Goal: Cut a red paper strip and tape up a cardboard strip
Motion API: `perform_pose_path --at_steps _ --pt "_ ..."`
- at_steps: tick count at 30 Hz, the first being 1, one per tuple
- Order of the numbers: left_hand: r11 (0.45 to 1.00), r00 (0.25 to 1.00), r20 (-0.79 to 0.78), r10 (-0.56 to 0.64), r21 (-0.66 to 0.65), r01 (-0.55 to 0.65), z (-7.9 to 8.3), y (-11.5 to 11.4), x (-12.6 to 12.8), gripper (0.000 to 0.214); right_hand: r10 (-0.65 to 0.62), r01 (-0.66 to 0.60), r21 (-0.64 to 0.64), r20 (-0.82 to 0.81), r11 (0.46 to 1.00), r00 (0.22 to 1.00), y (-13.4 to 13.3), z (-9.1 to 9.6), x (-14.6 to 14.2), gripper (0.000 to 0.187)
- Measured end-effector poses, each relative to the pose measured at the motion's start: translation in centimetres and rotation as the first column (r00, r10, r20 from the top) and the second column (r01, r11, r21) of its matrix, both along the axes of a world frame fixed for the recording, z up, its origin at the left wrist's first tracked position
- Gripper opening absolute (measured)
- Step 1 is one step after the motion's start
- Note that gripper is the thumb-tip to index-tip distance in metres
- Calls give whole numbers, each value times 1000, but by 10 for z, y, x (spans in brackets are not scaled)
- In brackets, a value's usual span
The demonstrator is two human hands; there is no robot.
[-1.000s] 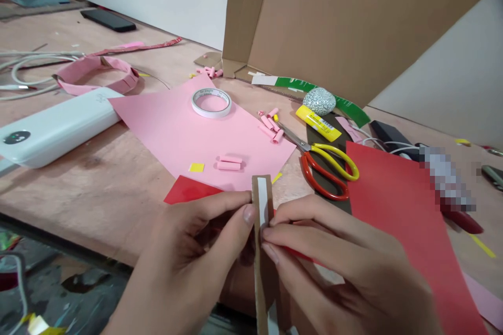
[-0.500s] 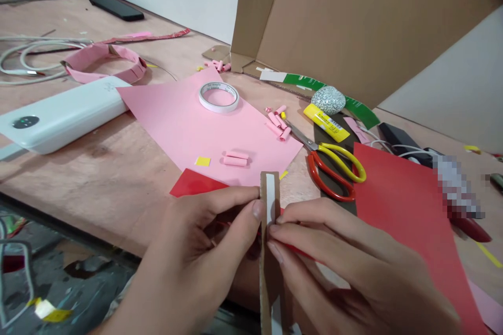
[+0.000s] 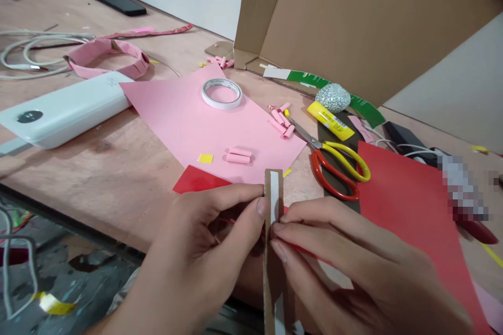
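Note:
A narrow cardboard strip (image 3: 280, 277) stands upright between my hands near the table's front edge, with a white strip of tape (image 3: 274, 196) along its face. My left hand (image 3: 200, 251) pinches the cardboard's left edge between thumb and forefinger. From the other side, my right hand (image 3: 349, 261) is closed on the strip, its fingertips pressed at the white tape. Behind the hands lies a pink paper sheet (image 3: 176, 110) bearing a tape roll (image 3: 222, 105), rolled pink paper tubes (image 3: 238, 158) and a yellow paper square (image 3: 205, 158). A red paper piece (image 3: 198, 179) shows behind my left hand.
Scissors (image 3: 341, 167) with red and yellow handles lie right of the pink sheet, near a yellow glue stick (image 3: 330, 120) and a red sheet (image 3: 401, 209). Leftward are a white power bank (image 3: 74, 107), a pink ring (image 3: 106, 60) and a black phone (image 3: 118, 2). Cardboard (image 3: 353, 21) stands behind.
The view has shifted slightly, so things appear a little farther right. Both hands keep nearly the same hold on the cardboard strip.

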State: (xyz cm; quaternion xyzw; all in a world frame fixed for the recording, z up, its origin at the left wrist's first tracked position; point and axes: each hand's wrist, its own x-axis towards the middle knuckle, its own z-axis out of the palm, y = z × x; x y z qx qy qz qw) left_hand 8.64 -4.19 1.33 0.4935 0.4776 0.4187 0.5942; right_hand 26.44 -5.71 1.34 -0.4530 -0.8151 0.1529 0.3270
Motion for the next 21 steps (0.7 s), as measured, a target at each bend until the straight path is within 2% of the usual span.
perform_pose_path --at_steps 3,8,15,21 --pt "1000 1000 -8 -5 -15 5 -1 -1 0 24 -38 38 -15 31 999 999 -3 -1 1 13" --pt "1000 1000 -15 -10 -27 9 -1 -2 -1 24 -2 3 59 -11 998 1000 0 -4 0 13" --pt "1000 1000 20 16 5 -16 -1 0 -1 20 -61 62 -7 29 998 998 -1 5 -5 11" --pt "1000 997 67 24 8 -24 -2 1 1 17 -100 98 144 8 985 995 -1 -3 -8 13"
